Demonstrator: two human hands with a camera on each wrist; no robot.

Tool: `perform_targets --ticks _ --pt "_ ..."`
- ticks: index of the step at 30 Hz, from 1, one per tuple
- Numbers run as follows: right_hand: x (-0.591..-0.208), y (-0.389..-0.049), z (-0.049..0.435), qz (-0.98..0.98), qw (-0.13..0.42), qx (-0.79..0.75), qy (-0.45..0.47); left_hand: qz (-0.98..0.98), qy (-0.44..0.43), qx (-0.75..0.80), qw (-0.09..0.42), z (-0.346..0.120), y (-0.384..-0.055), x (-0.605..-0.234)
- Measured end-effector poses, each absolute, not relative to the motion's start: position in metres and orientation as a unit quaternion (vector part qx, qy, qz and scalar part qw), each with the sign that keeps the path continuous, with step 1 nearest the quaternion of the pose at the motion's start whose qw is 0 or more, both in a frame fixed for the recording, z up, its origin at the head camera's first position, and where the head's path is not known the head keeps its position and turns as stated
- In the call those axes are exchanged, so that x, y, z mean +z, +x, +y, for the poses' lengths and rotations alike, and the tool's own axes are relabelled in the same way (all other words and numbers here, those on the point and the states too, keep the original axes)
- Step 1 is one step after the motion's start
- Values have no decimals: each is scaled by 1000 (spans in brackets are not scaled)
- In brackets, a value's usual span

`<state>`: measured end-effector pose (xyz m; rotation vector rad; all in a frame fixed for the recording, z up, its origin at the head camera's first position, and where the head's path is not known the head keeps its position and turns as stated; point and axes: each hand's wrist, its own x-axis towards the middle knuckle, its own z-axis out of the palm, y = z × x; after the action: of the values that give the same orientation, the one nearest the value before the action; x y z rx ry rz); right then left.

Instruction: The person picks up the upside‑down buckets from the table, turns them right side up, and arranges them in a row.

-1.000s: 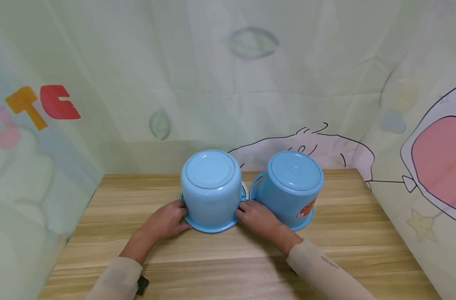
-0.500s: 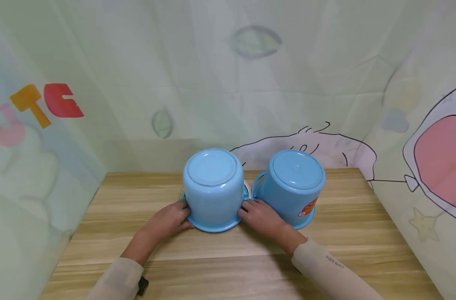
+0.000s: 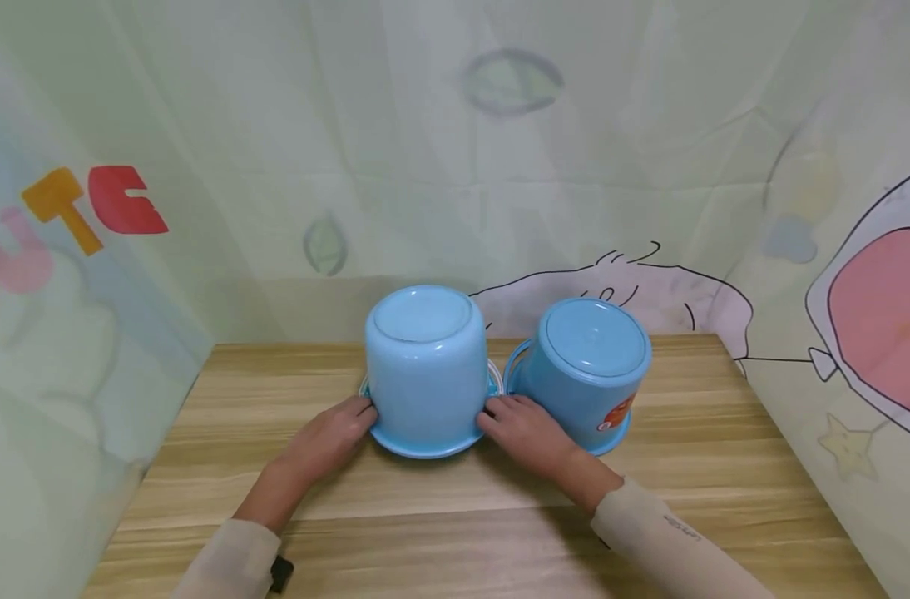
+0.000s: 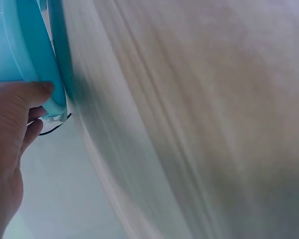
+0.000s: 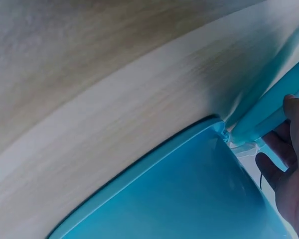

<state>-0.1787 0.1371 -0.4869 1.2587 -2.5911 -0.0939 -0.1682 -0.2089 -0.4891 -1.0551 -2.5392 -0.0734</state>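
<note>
Upside down between both hands is a light blue plastic bucket [image 3: 427, 378], its round base facing up. My left hand [image 3: 333, 439] grips its rim on the left; in the left wrist view the thumb lies on the outside of the rim [image 4: 37, 59] and the other fingers are partly hidden. On the opposite side my right hand [image 3: 528, 434] holds the rim, as the right wrist view also shows with the thumb on the rim [image 5: 269, 107]. A strip of shadow or reflection lies on the table below the rim. The bucket's inside is hidden.
A second blue bucket [image 3: 593, 341] with a red label [image 3: 616, 412] stands upside down close on the right, its handle [image 3: 511, 366] beside my right hand. The wood-grain table [image 3: 425, 541] meets a printed cloth backdrop [image 3: 395, 166] behind the buckets.
The held bucket has risen slightly in the head view, with both hands still on its rim. The second bucket has stayed in place; the head view has shifted slightly.
</note>
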Motion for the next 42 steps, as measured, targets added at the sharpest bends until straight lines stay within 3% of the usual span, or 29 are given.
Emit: perform_targets --ticks 16,29,42 --pt "-482 -169 141 -869 161 16 468 -904 -343 -136 215 -211 -160 -490" --pt "-478 -167 148 -853 199 53 479 -873 -359 -189 271 -209 -163 -494" --pt "-475 -163 155 -845 231 92 474 -858 -350 -221 304 -204 -160 -471"
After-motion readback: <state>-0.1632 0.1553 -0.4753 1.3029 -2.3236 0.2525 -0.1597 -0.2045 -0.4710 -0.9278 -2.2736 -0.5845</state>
